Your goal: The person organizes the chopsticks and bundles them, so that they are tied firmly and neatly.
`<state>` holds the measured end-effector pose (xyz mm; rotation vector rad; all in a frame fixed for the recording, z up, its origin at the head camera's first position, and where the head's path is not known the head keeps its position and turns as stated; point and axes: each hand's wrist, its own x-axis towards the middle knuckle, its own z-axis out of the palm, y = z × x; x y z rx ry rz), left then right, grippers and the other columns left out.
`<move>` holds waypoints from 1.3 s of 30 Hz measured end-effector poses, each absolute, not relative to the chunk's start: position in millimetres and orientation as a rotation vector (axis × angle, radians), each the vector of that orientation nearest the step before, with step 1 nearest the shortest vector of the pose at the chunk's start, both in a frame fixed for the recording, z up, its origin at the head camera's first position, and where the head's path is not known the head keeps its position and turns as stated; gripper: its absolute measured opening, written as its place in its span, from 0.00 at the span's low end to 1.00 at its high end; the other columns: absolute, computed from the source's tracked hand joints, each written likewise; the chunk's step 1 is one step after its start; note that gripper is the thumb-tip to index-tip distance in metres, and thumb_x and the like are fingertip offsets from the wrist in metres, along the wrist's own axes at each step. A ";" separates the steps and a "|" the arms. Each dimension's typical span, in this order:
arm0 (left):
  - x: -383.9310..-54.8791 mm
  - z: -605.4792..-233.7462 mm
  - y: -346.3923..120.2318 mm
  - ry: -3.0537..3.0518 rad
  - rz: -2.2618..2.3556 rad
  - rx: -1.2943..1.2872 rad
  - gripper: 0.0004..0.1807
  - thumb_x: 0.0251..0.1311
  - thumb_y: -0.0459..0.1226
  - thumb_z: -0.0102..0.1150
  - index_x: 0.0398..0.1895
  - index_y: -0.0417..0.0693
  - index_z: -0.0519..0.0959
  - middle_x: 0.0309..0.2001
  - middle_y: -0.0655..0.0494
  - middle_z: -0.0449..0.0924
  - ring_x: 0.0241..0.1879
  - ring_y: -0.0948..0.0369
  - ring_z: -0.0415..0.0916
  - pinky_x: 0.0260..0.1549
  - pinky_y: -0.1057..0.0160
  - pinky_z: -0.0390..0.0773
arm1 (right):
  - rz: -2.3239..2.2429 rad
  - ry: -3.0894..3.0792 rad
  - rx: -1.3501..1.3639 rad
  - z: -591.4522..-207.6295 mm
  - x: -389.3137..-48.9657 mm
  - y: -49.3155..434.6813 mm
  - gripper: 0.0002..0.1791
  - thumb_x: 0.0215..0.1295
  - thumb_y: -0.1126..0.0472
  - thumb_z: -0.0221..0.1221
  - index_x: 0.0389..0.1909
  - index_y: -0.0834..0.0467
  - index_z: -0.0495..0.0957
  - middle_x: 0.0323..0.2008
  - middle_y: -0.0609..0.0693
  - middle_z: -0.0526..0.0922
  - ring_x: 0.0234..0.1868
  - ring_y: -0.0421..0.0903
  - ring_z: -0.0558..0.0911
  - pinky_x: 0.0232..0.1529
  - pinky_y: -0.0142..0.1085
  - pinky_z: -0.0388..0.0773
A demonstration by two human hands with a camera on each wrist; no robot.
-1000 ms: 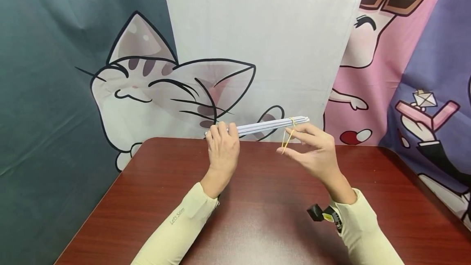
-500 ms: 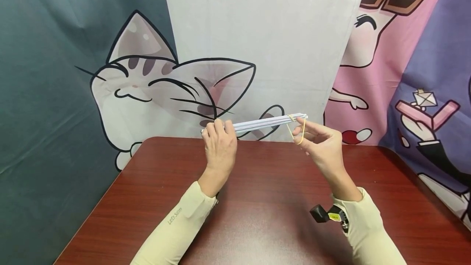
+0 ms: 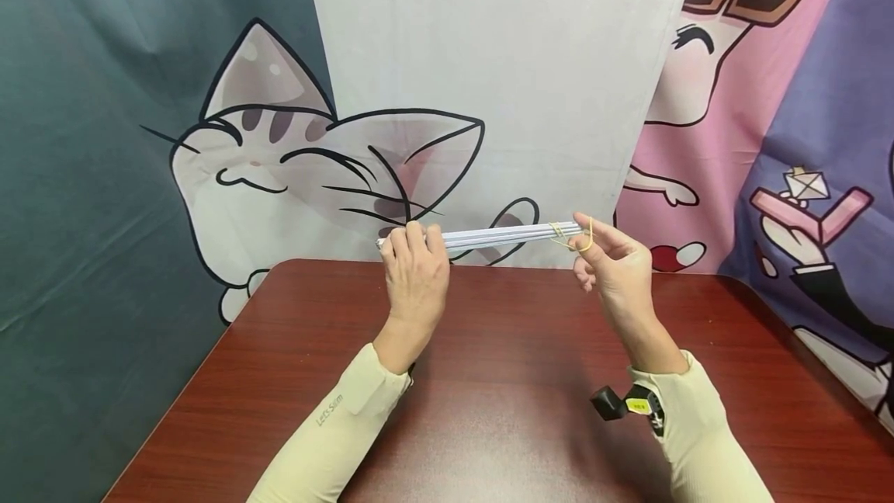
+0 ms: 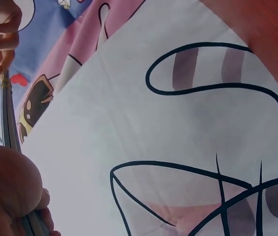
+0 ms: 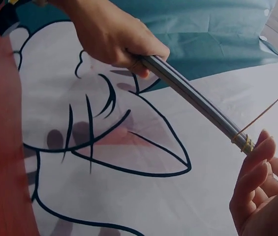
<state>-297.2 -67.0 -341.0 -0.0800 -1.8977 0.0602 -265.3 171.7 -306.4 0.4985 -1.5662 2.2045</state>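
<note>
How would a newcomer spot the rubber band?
In the head view, above the far edge of the table, the left hand grips a bundle of pale sticks. Near its other end, at the right hand, is the rubber band: thin, yellow and looped, unlike the straight sticks.

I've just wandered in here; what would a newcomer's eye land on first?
Probably the big smiling cat drawn on the cloth behind the red-brown table. Next, the slim bundle of pale sticks above the table's far edge, gripped near one end by the left hand. Then the yellow rubber band round its other end, with a loop stretched out on the right hand's fingers.
</note>
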 end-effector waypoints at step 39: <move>-283.5 -338.7 -60.0 -1.886 0.015 -0.267 0.07 0.70 0.31 0.43 0.33 0.45 0.71 0.34 0.50 0.70 0.37 0.49 0.67 0.45 0.53 0.63 | 2.402 -1.839 1.056 -306.2 -272.0 194.7 0.19 0.71 0.66 0.34 0.43 0.58 0.76 0.30 0.49 0.79 0.27 0.41 0.77 0.19 0.29 0.67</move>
